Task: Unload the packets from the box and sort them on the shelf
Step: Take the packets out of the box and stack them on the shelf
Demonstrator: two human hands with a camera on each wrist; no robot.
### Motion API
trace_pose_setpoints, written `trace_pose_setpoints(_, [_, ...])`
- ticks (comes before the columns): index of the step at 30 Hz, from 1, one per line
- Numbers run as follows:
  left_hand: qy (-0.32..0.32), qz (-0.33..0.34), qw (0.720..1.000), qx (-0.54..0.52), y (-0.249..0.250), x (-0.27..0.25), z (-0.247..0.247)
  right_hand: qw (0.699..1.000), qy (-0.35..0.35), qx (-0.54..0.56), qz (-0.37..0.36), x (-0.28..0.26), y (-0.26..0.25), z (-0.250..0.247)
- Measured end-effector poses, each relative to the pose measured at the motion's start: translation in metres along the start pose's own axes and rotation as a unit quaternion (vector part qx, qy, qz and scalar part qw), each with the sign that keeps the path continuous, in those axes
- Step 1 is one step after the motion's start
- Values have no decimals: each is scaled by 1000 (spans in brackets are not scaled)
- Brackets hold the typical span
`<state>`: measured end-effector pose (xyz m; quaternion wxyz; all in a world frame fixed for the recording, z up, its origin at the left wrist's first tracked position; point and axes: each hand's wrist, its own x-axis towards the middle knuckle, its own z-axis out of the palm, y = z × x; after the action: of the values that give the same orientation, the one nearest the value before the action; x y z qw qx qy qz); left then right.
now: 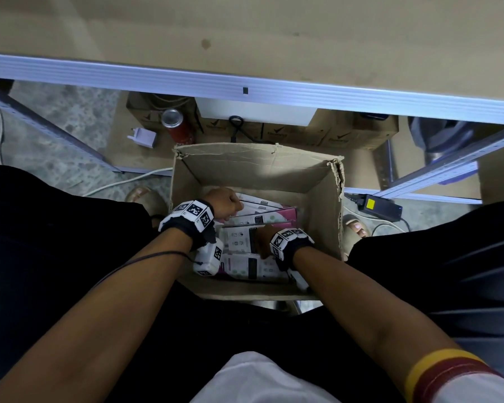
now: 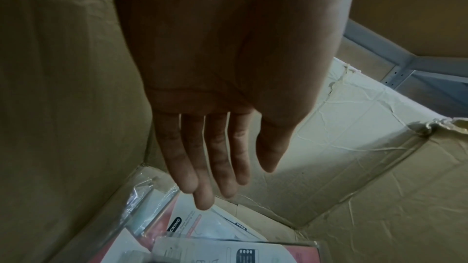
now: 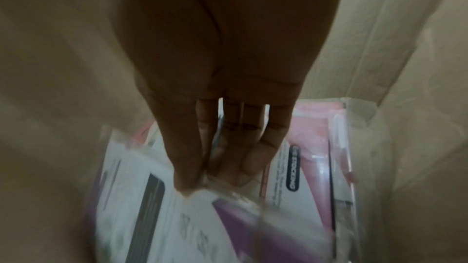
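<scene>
An open cardboard box stands on the floor between my knees, holding several white, pink and purple packets in clear plastic. My left hand is at the box's far left; in the left wrist view the left hand hangs with straight fingers just above a white packet, holding nothing. My right hand is low in the box's near side. In the right wrist view the right hand pinches the clear plastic edge of a white and purple packet between thumb and fingers. The beige shelf board lies ahead, above the box.
The shelf's metal front edge runs across above the box. Under it sit brown cartons, a red can and a white plug adapter. A black power brick and a white cable lie on the floor beside the box.
</scene>
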<state>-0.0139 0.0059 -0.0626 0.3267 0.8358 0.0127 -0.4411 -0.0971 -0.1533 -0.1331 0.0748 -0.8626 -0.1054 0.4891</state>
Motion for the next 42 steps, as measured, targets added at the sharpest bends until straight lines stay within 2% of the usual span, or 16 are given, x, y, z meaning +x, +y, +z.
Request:
trace_pose_setpoints(7, [-9, -8, 995, 98, 4, 6, 11, 999, -9, -38, 10, -4, 21, -12])
trace_pose_setpoints(11, [-8, 15, 976, 216, 8, 12, 30, 998, -45, -31, 29, -6, 31, -10])
trace_pose_setpoints(14, [-41, 30, 960, 275, 5, 21, 48, 998, -38, -25, 31, -7, 35, -2])
trace_pose_setpoints(18, [-40, 44, 945, 320, -3, 29, 62, 999, -14, -35, 13, -8, 37, 7])
trace_pose_setpoints(25, [-10, 31, 940, 340, -18, 38, 63, 999, -34, -38, 14, -8, 40, 5])
trace_pose_setpoints(30, [-26, 27, 939, 342, -21, 43, 62, 998, -19, -60, 3, -6, 40, 7])
trace_pose_setpoints(34, [59, 62, 942, 325, -18, 49, 62, 998, -29, -56, 15, -5, 39, 9])
trace_pose_setpoints(36, [80, 74, 944, 310, -17, 49, 61, 998, -32, -52, 13, -5, 38, 11])
trace_pose_setpoints(42, [30, 53, 957, 283, -24, 47, 59, 999, -24, -42, 8, -4, 38, 10])
